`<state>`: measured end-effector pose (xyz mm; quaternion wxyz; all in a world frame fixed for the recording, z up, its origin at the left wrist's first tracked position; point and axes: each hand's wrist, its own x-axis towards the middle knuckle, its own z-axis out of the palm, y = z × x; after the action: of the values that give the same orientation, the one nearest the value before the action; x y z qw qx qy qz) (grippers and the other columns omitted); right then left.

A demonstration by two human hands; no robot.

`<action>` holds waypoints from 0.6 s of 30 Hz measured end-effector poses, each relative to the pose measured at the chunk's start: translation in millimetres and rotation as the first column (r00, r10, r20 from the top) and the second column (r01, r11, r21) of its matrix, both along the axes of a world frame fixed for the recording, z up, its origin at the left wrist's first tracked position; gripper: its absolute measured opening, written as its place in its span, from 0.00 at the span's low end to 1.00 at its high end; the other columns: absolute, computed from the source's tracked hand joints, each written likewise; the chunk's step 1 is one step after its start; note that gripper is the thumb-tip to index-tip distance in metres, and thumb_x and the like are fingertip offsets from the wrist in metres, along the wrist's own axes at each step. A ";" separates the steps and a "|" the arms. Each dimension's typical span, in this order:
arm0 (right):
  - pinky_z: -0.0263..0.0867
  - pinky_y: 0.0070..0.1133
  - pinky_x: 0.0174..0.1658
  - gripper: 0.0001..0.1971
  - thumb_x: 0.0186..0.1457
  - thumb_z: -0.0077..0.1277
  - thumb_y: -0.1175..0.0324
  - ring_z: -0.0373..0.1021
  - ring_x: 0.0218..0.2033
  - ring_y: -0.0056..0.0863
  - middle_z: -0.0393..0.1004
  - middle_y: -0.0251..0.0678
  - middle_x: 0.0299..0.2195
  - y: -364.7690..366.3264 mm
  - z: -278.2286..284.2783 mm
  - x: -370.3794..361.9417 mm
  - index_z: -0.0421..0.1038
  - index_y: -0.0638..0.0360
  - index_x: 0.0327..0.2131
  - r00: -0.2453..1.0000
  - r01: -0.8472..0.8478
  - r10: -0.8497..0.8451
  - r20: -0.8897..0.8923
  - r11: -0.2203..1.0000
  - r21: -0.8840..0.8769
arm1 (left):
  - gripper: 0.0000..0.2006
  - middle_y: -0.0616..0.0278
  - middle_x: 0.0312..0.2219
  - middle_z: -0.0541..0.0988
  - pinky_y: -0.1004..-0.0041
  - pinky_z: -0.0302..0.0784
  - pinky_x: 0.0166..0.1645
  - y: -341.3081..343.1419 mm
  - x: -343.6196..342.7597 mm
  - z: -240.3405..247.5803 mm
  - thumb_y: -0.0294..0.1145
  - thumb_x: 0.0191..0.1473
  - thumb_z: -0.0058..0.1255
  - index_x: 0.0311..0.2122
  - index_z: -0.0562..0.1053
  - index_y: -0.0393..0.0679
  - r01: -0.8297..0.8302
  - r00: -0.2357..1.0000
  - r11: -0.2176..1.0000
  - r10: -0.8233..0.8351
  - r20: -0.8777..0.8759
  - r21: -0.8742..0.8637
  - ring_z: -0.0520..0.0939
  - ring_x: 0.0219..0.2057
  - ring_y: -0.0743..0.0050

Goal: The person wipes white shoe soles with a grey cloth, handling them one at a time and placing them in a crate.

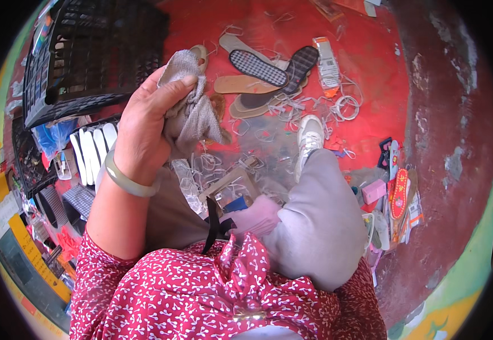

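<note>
A crumpled grey cloth (201,116) is pinched in my left hand (144,116), which is raised at the left of the head view with the thumb pressed on top. A pale bangle (123,178) rings that wrist. My right hand is out of sight; only the sleeve on that side shows. Beyond the cloth, several insoles lie overlapping on the red floor, among them a black-and-white patterned one (258,67), a tan one (243,85) and a dark checked one (304,61). Between my legs rests a piece of pink cloth (255,216).
At the far left stands a black plastic crate (90,71), with white insoles (92,154) lined up nearer. An orange-and-white package (328,67) lies beside loose white cords (345,107). To the right are a pink box (374,191) and a red patterned insole (399,194).
</note>
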<state>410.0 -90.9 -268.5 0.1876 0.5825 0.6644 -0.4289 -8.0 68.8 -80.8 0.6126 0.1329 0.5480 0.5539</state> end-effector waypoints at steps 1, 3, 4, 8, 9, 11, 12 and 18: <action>0.62 0.18 0.33 0.05 0.46 0.51 0.73 0.67 0.28 0.21 0.71 0.30 0.26 -1.6 -10.3 8.3 0.71 0.58 0.30 1.000 0.030 -0.030 -0.001 1.000 -0.008 | 0.17 0.55 0.31 0.76 0.73 0.77 0.37 1.2 2.2 3.0 0.25 0.52 0.46 0.48 0.66 0.34 0.009 1.000 1.000 -0.009 0.003 0.004 0.79 0.30 0.69; 0.62 0.17 0.33 0.04 0.46 0.50 0.74 0.66 0.28 0.18 0.71 0.28 0.25 8.3 -41.2 51.8 0.72 0.58 0.30 0.981 0.192 -0.193 0.009 0.980 0.047 | 0.17 0.55 0.31 0.76 0.73 0.77 0.38 1.5 8.8 9.0 0.25 0.51 0.46 0.47 0.66 0.34 0.041 0.999 0.998 -0.042 0.012 0.038 0.79 0.30 0.69; 0.62 0.17 0.33 0.04 0.47 0.50 0.75 0.66 0.27 0.17 0.71 0.28 0.25 31.0 -58.2 92.1 0.72 0.57 0.29 0.945 0.325 -0.327 -0.003 0.940 0.103 | 0.17 0.56 0.32 0.76 0.73 0.76 0.38 -1.3 8.0 9.8 0.25 0.51 0.46 0.47 0.66 0.34 0.057 0.998 0.997 -0.058 0.018 0.055 0.79 0.30 0.70; 0.64 0.16 0.35 0.05 0.49 0.48 0.78 0.68 0.30 0.16 0.72 0.28 0.27 125.4 43.5 129.6 0.71 0.59 0.31 0.210 0.921 -0.834 -0.510 0.344 -0.182 | 0.14 0.59 0.31 0.76 0.76 0.75 0.37 -3.7 17.2 11.1 0.25 0.50 0.46 0.44 0.69 0.36 0.131 0.990 0.989 -0.134 0.039 0.066 0.78 0.30 0.73; 0.65 0.17 0.37 0.05 0.50 0.48 0.78 0.69 0.32 0.18 0.73 0.30 0.29 137.6 89.6 108.5 0.70 0.60 0.32 0.076 0.907 -0.814 -0.576 0.297 -0.300 | 0.13 0.60 0.31 0.76 0.76 0.75 0.36 -4.9 17.4 10.9 0.25 0.50 0.46 0.43 0.69 0.36 0.143 0.989 0.988 -0.145 0.036 0.055 0.78 0.30 0.74; 0.66 0.18 0.39 0.06 0.51 0.48 0.77 0.70 0.34 0.20 0.73 0.32 0.32 152.9 128.1 83.0 0.70 0.61 0.35 -0.097 0.838 -0.744 -0.661 0.297 -0.457 | 0.09 0.64 0.27 0.76 0.78 0.73 0.33 -0.4 21.0 13.6 0.26 0.50 0.45 0.37 0.71 0.38 0.222 0.974 0.974 -0.223 0.033 0.048 0.76 0.27 0.79; 0.66 0.19 0.40 0.06 0.51 0.48 0.77 0.70 0.34 0.21 0.74 0.33 0.32 158.0 139.7 71.8 0.70 0.61 0.35 -0.129 0.807 -0.718 -0.684 0.325 -0.493 | 0.07 0.64 0.26 0.76 0.79 0.72 0.31 6.8 23.2 21.5 0.27 0.50 0.45 0.35 0.72 0.39 0.300 0.952 0.952 -0.303 0.049 0.057 0.76 0.26 0.80; 0.66 0.19 0.40 0.09 0.50 0.48 0.76 0.71 0.34 0.23 0.74 0.34 0.33 214.9 199.3 -8.6 0.70 0.65 0.37 0.166 0.681 -0.585 -0.794 0.650 -0.337 | 0.15 0.68 0.18 0.74 0.79 0.66 0.24 37.4 53.9 52.6 0.42 0.55 0.46 0.26 0.73 0.40 0.485 0.855 0.874 -0.483 -0.190 -0.043 0.72 0.18 0.82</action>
<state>401.4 124.0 -69.2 -0.3918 0.5171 0.3779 -0.6605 45.9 106.2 -28.2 0.6752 0.3218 0.5522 0.3682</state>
